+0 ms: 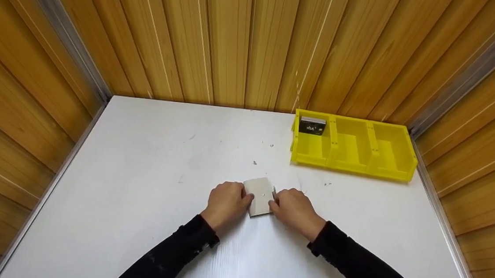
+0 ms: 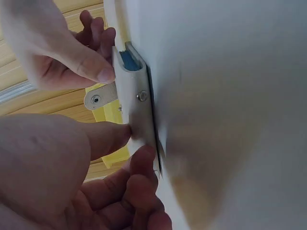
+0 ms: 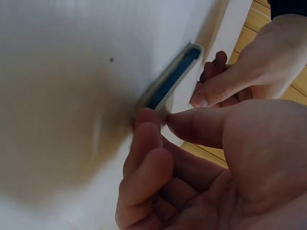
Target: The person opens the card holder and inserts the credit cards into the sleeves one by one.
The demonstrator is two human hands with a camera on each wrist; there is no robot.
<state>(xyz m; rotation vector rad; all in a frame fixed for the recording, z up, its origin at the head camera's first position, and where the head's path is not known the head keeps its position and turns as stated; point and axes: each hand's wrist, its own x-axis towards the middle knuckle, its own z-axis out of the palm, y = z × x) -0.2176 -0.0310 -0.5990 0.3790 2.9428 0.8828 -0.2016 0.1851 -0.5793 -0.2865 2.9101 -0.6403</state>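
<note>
A small off-white wallet lies close over the white table, between both hands. Blue shows inside its folded cover in the right wrist view. My left hand pinches its left side between thumb and fingers. At the opposite side, my right hand pinches the edge with thumb and curled fingers. A short strap with a metal snap sticks out from the cover in the left wrist view, near the right thumb. On the wallet's side sits a round metal stud.
A yellow bin with three compartments stands at the back right of the table. Its left compartment holds a black box with white lettering. Wood-patterned walls enclose the back and sides. Small dark marks dot the tabletop.
</note>
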